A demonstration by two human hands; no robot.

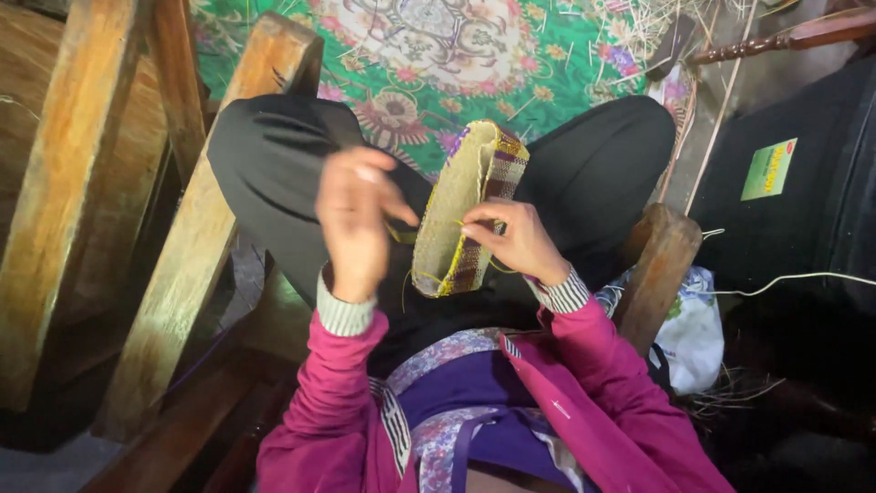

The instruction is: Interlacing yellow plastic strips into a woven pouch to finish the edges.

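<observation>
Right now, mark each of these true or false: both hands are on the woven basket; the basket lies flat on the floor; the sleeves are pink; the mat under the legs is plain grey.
1. Both hands are on the woven basket: true; the left hand and the right hand touch it, working a yellow strand.
2. The basket lies flat on the floor: false; it is held up on edge over the lap.
3. The sleeves are pink: true.
4. The mat is plain grey: false; it is green with a flower pattern.
</observation>
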